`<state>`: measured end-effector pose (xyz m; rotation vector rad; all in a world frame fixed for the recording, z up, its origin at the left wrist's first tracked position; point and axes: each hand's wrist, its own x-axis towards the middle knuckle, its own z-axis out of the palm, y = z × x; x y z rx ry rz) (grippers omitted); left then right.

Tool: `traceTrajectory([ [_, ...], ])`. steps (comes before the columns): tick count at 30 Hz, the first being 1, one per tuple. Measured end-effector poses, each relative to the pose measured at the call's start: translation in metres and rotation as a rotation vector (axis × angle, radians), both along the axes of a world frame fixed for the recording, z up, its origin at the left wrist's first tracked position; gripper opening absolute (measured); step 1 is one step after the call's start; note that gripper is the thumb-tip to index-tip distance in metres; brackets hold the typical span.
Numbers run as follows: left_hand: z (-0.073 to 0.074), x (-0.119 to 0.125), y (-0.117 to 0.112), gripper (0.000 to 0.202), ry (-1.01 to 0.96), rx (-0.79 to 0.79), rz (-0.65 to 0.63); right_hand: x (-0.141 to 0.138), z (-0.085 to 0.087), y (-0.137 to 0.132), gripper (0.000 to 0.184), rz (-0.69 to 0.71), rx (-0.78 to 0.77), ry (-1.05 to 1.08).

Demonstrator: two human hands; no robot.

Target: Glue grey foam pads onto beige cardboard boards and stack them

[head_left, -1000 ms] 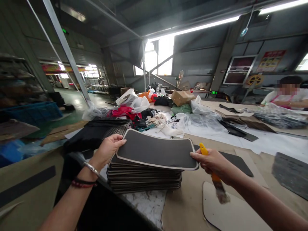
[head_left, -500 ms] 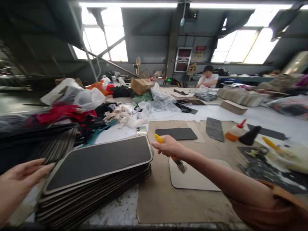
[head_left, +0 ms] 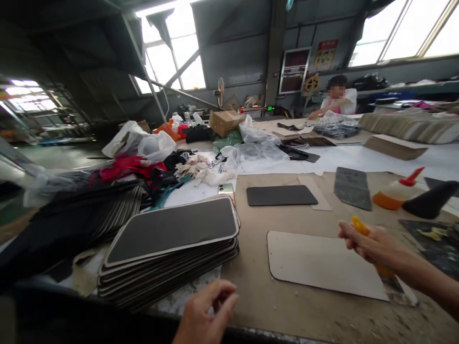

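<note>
My right hand is closed around the yellow handle of a brush. The blurred brush head points down over the right end of a pale panel with rounded corners and a dark edge; whether it touches the panel I cannot tell. Nothing is in my left hand, whose fingers are loosely bent and apart near the front edge of the table. Just behind that hand rises a stack of dark grey panels with light rims.
A dark grey panel lies on the brown sheet. To the right are a glue bottle with a red tip and a black cone-shaped object. Fabric scraps crowd the left; a person works at the back.
My left hand has gone from the stack's left side to the table's front edge. My right hand has carried the brush rightward from the stack's corner to the pale panel's right end.
</note>
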<state>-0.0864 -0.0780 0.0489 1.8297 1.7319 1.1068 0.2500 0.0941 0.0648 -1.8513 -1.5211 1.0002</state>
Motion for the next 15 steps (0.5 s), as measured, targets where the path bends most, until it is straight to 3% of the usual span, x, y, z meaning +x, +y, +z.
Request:
traceTrajectory([
  [3,-0.033,0.040,0.021,0.017,0.108,0.093,-0.143,0.029,0.006,-0.014,0.068,-0.107,0.014,0.132],
  [8,-0.086,0.071,0.052,0.036,0.388,0.283,-0.154,0.080,0.009,-0.037,0.077,-0.249,0.127,0.017],
  [12,-0.121,0.074,0.066,0.036,0.539,0.453,-0.235,0.136,0.000,-0.061,0.072,-0.398,0.161,-0.060],
  [15,-0.147,0.061,0.076,0.045,0.590,0.464,-0.308,0.181,0.003,-0.083,0.063,-0.650,0.279,0.042],
])
